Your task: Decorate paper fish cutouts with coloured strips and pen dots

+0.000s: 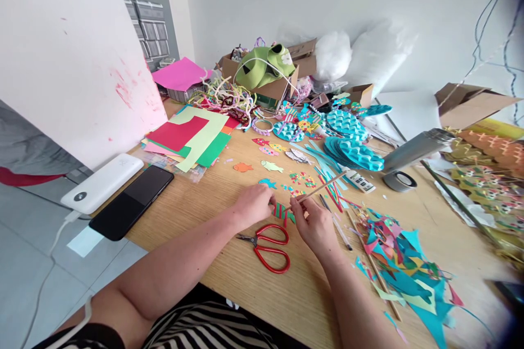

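Observation:
Pinched in my right hand (316, 224) is a thin wooden stick (325, 187), slanting up to the right. Its lower end touches a green paper fish with red stripes (280, 210) between my hands. My left hand (254, 204) has its fingers curled closed at the left edge of that fish, which they partly hide. Red-handled scissors (272, 248) lie just below, blades slightly parted and pointing left. Beyond my hands lie a blue paper fish (267, 183), an orange paper fish (243, 167), a pale green paper fish (272, 166) and small coloured paper bits (303, 179).
Coloured paper sheets (204, 133), a black phone (133, 202) and a white power bank (102, 182) are at left. Blue scalloped discs (352, 154), a steel bottle (420, 150) and a tape roll (400, 180) stand right. Paper scraps (409, 267) cover the near right.

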Motion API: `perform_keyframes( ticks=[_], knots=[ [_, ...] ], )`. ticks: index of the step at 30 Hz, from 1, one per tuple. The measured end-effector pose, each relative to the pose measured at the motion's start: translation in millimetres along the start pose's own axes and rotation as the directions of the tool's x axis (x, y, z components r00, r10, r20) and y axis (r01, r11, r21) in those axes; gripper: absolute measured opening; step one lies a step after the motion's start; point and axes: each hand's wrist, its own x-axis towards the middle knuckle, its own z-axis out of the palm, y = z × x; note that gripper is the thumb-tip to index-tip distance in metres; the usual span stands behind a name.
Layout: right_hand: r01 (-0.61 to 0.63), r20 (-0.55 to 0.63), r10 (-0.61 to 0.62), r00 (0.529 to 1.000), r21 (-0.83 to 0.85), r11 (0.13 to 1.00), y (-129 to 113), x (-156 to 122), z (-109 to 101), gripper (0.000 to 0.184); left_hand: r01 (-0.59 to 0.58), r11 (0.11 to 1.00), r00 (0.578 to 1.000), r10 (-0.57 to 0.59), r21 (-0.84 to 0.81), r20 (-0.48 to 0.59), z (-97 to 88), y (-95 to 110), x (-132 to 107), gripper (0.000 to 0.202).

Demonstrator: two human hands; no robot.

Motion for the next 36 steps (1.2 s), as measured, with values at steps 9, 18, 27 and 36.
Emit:
perform_keyframes(
  ticks=[9,18,27,36],
  knots=[
    [0.048,0.015,-0.048,0.999,-0.026,0.998,-2.2,-0.1,-0.5,0.026,-0.001,1.000,1.000,0.001,-0.006,-0.004,0.2,-0.1,0.2,0.014],
    [0.041,0.056,-0.046,0.997,0.086,0.995,-9.8,-1.4,2.1,0.021,0.009,1.000,1.000,-0.009,0.001,0.004,-0.5,0.5,0.2,0.015],
    [0.021,0.063,-0.027,0.998,0.091,0.996,-9.2,-2.8,2.4,0.022,0.012,1.000,1.000,-0.012,-0.003,0.011,0.4,-0.3,1.2,0.014],
    [0.021,0.060,-0.026,0.998,0.081,0.997,-9.3,-1.8,3.0,0.022,0.009,1.000,1.000,-0.009,-0.001,0.014,-0.1,0.5,0.6,0.014]
  ],
)
